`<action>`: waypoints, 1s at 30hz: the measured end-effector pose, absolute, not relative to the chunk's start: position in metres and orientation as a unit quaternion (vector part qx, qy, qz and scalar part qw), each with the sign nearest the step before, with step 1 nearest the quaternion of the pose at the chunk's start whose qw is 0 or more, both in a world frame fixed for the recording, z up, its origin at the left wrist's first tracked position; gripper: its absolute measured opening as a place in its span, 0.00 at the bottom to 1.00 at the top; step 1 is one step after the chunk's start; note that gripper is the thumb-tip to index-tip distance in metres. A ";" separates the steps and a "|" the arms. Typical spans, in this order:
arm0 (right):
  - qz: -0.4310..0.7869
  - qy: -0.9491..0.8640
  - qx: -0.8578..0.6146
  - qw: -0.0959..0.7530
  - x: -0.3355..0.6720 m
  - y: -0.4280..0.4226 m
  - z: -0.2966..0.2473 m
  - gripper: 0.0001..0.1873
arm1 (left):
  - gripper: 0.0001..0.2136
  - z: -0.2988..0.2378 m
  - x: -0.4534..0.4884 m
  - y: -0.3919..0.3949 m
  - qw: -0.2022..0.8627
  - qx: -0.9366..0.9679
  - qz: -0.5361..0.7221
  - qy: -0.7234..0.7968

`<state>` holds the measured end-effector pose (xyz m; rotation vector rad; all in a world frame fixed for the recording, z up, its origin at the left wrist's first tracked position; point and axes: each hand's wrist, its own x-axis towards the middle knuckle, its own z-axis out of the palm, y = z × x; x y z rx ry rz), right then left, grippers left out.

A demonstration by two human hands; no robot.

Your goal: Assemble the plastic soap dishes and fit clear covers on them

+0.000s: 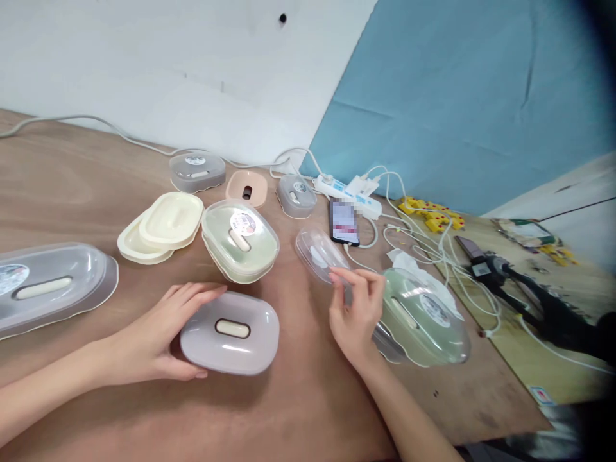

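A grey, round-cornered plastic box (pixel 262 350) with a cream oblong inset in its top occupies the near part of a brown worktop (pixel 308 417), a left hand (pixel 156 333) grasping its left end, fingers along the far side and thumb along the near. To its right, a right hand (pixel 359 317) bends its fingers at the end of a clear, oval plastic lid (pixel 317 253); whether they grip it cannot be told. Just beside that hand, toward the worktop's right edge, lies a pale green oval box (pixel 426 327) under a transparent cover.

Behind the grey box stands a pale green, clear-covered container (pixel 240 247), with two overlapping cream plastic dishes (pixel 171 218) to its left. A long grey box with a clear cover (pixel 52 289) reaches in from the worktop's left side. Nearer the far edge sit a grey oval box with a round label (pixel 197 173), a peach plastic piece (pixel 255 183) and a small grey box (pixel 296 199). A black smartphone (pixel 344 224) lies before a white power strip (pixel 349 192), near yellow pieces (pixel 436 215) at the far right corner.
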<state>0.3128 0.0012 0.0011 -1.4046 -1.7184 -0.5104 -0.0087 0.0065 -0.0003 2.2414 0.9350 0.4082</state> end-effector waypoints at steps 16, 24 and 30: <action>0.617 -0.378 -0.517 0.458 0.301 -0.013 0.015 0.20 | 0.48 -0.005 -0.015 0.008 0.362 0.847 0.179 0.344; 0.533 -0.524 -0.569 0.343 0.271 -0.026 0.004 0.20 | 0.49 -0.005 -0.006 0.007 0.322 0.863 0.179 0.346; 0.403 -0.606 -0.598 0.335 0.263 -0.021 0.006 0.18 | 0.52 -0.001 -0.001 0.005 0.333 0.863 0.187 0.331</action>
